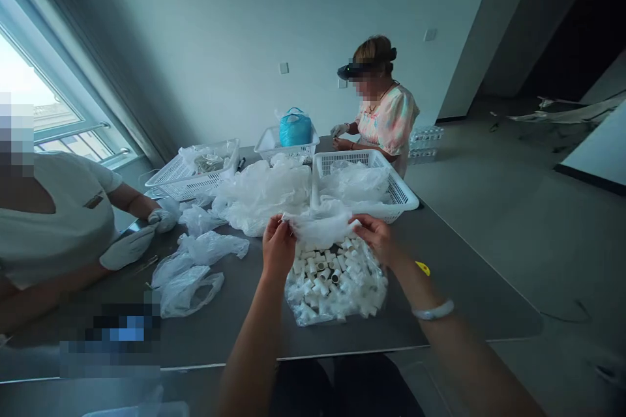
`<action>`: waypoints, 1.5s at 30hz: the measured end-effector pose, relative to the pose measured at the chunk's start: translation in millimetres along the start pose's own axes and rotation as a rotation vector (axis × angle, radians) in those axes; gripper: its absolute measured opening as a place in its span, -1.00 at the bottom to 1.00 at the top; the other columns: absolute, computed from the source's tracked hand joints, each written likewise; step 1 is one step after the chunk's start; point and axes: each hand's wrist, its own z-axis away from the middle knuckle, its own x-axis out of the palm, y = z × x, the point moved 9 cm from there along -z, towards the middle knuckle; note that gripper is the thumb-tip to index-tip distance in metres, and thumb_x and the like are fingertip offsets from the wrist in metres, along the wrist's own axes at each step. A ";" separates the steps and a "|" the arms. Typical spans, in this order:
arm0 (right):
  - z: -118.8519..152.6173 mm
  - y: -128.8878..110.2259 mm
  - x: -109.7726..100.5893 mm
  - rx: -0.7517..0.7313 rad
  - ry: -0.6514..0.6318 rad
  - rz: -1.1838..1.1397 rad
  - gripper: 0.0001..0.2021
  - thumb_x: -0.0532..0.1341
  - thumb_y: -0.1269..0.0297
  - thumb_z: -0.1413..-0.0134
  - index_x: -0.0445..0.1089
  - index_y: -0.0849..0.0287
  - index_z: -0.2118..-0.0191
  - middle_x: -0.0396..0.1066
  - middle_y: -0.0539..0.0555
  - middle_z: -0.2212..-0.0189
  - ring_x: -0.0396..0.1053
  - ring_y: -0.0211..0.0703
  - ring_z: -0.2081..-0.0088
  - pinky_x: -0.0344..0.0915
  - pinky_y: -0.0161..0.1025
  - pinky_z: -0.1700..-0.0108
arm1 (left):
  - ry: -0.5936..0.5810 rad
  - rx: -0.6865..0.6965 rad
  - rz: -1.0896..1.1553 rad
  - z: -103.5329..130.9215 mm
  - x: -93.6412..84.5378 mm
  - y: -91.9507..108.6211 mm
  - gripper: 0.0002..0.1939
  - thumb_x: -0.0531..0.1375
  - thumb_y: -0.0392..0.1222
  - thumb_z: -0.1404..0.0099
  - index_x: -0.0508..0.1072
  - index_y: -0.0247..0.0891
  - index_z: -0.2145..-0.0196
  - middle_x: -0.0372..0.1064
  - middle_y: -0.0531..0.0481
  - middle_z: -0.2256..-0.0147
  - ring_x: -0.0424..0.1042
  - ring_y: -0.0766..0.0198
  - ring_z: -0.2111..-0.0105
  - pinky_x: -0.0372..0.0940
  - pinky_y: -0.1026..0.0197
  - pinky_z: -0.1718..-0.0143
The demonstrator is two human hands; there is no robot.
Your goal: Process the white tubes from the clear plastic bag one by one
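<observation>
A white, thin, translucent plastic bag (323,227) is stretched between my two hands. My left hand (278,244) pinches its left end, and my right hand (375,234) grips the right end. Just below it on the table lies a clear bag of white pipe fittings (337,283), many of them T-shaped, with several open ends facing up. Behind my hands, a large heap of white plastic bags (267,192) touches a white basket (403,192) that holds more bagged material.
Crumpled clear bags (188,280) lie on the dark table (469,287) at left. A yellow object (422,268) rests right of my forearm. Farther back stand a left basket (195,186) and a blue bag (295,129). A gloved co-worker (59,215) sits left; another person (386,114) is across.
</observation>
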 end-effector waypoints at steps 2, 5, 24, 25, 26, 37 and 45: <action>11.5 -2.6 -23.7 -0.083 0.061 0.169 -0.64 0.29 -0.02 0.21 0.41 0.15 0.33 0.36 0.01 0.32 0.29 -0.20 0.29 0.22 -0.26 0.21 | -0.057 -0.027 -0.078 6.3 5.6 -5.0 -0.73 0.33 -0.16 0.04 0.38 -0.23 0.37 0.33 0.16 0.49 0.29 0.49 0.52 0.18 0.43 0.47; 25.5 -18.9 -40.7 -0.209 0.070 0.409 -0.70 0.22 0.01 0.08 0.42 0.14 0.31 0.32 0.07 0.21 0.30 -0.12 0.18 0.23 -0.21 0.13 | -0.237 -0.067 -0.370 19.9 22.7 -13.7 -0.72 0.30 -0.06 -0.03 0.43 -0.27 0.34 0.34 0.12 0.47 0.28 0.45 0.49 0.17 0.40 0.43; 57.1 -21.5 52.2 -0.260 -0.676 1.589 -0.76 0.06 0.30 -0.20 0.22 0.20 0.03 0.47 0.14 0.29 0.46 -0.08 0.31 0.20 -0.31 0.42 | -1.535 0.334 -1.690 152.8 102.2 -62.9 -0.78 0.00 -0.25 -0.35 0.39 -0.24 0.14 0.44 -0.07 0.27 0.45 0.23 0.26 0.27 0.28 0.28; 57.4 -24.2 49.3 -0.276 -0.669 1.657 -0.77 0.06 0.32 -0.20 0.23 0.20 0.03 0.48 0.14 0.29 0.46 -0.08 0.31 0.19 -0.32 0.44 | -1.487 0.279 -1.730 148.7 100.1 -64.1 -0.75 -0.02 -0.21 -0.36 0.34 -0.23 0.07 0.45 -0.08 0.24 0.46 0.22 0.26 0.27 0.27 0.31; 57.6 -27.6 45.9 -0.285 -0.654 1.707 -0.78 0.06 0.35 -0.20 0.23 0.20 0.04 0.48 0.13 0.30 0.47 -0.09 0.32 0.18 -0.33 0.46 | -1.417 0.225 -1.785 142.7 97.1 -64.7 -0.70 -0.02 -0.16 -0.36 0.27 -0.23 -0.01 0.45 -0.10 0.23 0.47 0.19 0.26 0.28 0.26 0.34; 63.5 -46.3 2.9 -0.216 -0.471 1.711 -0.87 0.07 0.39 -0.18 0.28 0.17 0.15 0.46 0.09 0.30 0.45 -0.14 0.40 0.13 -0.35 0.52 | -1.359 0.007 -2.158 109.6 89.4 -61.4 -0.73 0.06 -0.10 -0.31 0.51 -0.27 0.27 0.44 -0.17 0.19 0.39 0.09 0.13 0.23 0.17 0.16; 73.9 -100.5 25.4 -0.398 -0.232 1.005 -0.75 -0.06 0.21 -0.25 0.20 0.12 0.03 0.44 0.08 0.26 0.43 -0.16 0.27 0.30 -0.28 0.26 | -1.402 0.182 -2.165 118.3 104.5 -81.0 -0.77 0.11 -0.13 -0.28 0.54 -0.22 0.24 0.46 -0.17 0.17 0.27 -0.02 -0.04 0.21 0.12 0.10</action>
